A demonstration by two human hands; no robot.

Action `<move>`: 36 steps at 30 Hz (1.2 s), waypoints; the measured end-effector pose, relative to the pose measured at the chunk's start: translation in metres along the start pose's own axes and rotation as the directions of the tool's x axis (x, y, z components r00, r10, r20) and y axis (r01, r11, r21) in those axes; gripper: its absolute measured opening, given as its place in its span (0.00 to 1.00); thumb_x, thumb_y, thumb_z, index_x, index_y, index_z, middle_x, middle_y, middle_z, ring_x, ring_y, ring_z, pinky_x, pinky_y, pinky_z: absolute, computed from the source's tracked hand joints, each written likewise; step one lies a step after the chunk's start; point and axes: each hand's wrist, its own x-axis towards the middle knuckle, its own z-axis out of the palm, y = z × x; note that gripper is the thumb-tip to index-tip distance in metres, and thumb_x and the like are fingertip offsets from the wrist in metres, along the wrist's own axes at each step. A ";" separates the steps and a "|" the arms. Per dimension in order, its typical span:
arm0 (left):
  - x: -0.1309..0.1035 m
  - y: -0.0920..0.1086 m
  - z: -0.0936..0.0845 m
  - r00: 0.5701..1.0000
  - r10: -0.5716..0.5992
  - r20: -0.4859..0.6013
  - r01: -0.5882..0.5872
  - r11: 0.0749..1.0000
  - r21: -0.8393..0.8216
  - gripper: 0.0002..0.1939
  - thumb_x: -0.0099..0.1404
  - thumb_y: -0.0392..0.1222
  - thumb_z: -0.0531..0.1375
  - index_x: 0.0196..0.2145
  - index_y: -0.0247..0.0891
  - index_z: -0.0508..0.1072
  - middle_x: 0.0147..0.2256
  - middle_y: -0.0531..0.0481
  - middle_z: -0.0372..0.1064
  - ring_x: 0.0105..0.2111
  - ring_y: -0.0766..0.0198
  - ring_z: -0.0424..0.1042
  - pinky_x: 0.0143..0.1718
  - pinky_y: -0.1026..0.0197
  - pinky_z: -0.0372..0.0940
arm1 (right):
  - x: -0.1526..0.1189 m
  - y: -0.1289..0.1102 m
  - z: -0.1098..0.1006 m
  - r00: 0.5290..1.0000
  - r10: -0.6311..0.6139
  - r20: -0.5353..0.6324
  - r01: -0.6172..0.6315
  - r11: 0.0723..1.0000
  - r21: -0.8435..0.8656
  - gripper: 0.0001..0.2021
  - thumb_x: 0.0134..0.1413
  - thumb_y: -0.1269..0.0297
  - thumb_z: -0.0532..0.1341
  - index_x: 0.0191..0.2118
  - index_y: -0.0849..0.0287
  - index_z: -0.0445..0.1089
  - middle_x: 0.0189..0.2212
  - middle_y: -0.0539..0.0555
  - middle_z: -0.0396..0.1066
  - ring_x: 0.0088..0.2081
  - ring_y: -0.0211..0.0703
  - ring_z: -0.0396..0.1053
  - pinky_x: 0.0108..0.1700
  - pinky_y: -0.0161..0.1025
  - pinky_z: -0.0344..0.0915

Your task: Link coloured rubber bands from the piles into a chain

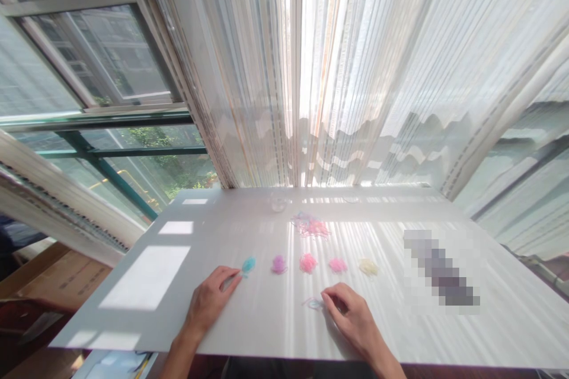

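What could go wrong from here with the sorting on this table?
The left hand has its fingertips right beside the blue pile; a slight sweep may scatter it. The right hand pinches loose bands that might spring away. The purple pile, the pink pile and their neighbours sit close together and may mix if nudged.

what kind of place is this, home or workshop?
Probably a home, at a table set against a window with sheer curtains and apartment blocks outside. Small sorted piles of coloured elastic bands lie by the left hand and right hand.
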 end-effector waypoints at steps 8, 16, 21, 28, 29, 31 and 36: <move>0.003 0.001 0.000 0.998 0.008 0.057 -0.009 1.000 0.008 0.18 0.70 0.56 0.55 0.37 0.47 0.81 0.37 0.53 0.78 0.32 0.61 0.77 0.35 0.63 0.70 | 0.000 0.001 -0.001 1.000 -0.018 0.001 0.018 1.000 -0.001 0.11 0.67 0.62 0.58 0.35 0.56 0.75 0.29 0.53 0.76 0.30 0.43 0.74 0.33 0.36 0.70; 0.002 0.002 0.000 0.999 0.043 0.018 -0.042 0.998 -0.040 0.18 0.71 0.56 0.54 0.36 0.45 0.79 0.37 0.52 0.77 0.30 0.63 0.76 0.35 0.64 0.70 | 0.000 -0.001 0.000 1.000 0.012 0.007 -0.012 1.000 0.012 0.12 0.68 0.60 0.58 0.34 0.56 0.75 0.29 0.54 0.76 0.30 0.44 0.74 0.34 0.37 0.70; 0.008 0.004 -0.001 0.997 0.068 0.040 -0.067 0.997 -0.034 0.18 0.72 0.55 0.54 0.37 0.45 0.79 0.37 0.53 0.77 0.28 0.65 0.74 0.35 0.64 0.70 | 0.000 -0.001 0.000 1.000 0.019 0.001 -0.019 1.000 0.006 0.13 0.68 0.58 0.57 0.34 0.56 0.75 0.30 0.55 0.76 0.31 0.45 0.74 0.34 0.38 0.70; 0.009 0.004 0.001 0.994 0.100 0.036 -0.100 0.995 -0.016 0.18 0.72 0.55 0.54 0.38 0.45 0.80 0.37 0.52 0.78 0.27 0.65 0.74 0.33 0.65 0.71 | 0.001 -0.003 -0.001 1.000 0.024 0.002 -0.024 1.000 0.010 0.14 0.68 0.58 0.57 0.34 0.56 0.76 0.29 0.55 0.76 0.30 0.45 0.74 0.33 0.38 0.70; 0.009 0.004 0.002 0.995 0.101 0.028 -0.100 0.995 -0.014 0.18 0.72 0.56 0.54 0.38 0.45 0.80 0.37 0.52 0.78 0.27 0.65 0.75 0.33 0.65 0.71 | 0.001 -0.003 -0.001 1.000 0.023 -0.003 -0.022 1.000 0.012 0.14 0.68 0.58 0.57 0.34 0.56 0.76 0.29 0.55 0.76 0.30 0.45 0.74 0.33 0.38 0.70; 0.008 0.006 0.002 0.995 0.098 0.006 -0.098 0.995 -0.011 0.18 0.72 0.56 0.54 0.38 0.45 0.80 0.37 0.52 0.77 0.26 0.65 0.74 0.32 0.65 0.71 | 0.001 -0.004 -0.002 1.000 0.017 -0.014 -0.017 1.000 0.012 0.14 0.68 0.58 0.58 0.34 0.56 0.76 0.29 0.54 0.76 0.29 0.44 0.74 0.32 0.38 0.70; 0.006 0.006 -0.001 0.994 0.100 -0.043 -0.101 0.995 -0.011 0.20 0.72 0.57 0.54 0.38 0.44 0.80 0.37 0.52 0.77 0.26 0.65 0.74 0.31 0.65 0.70 | 0.001 -0.004 -0.002 1.000 0.019 -0.005 -0.019 1.000 0.018 0.13 0.67 0.59 0.58 0.34 0.56 0.75 0.29 0.54 0.76 0.29 0.44 0.73 0.33 0.38 0.70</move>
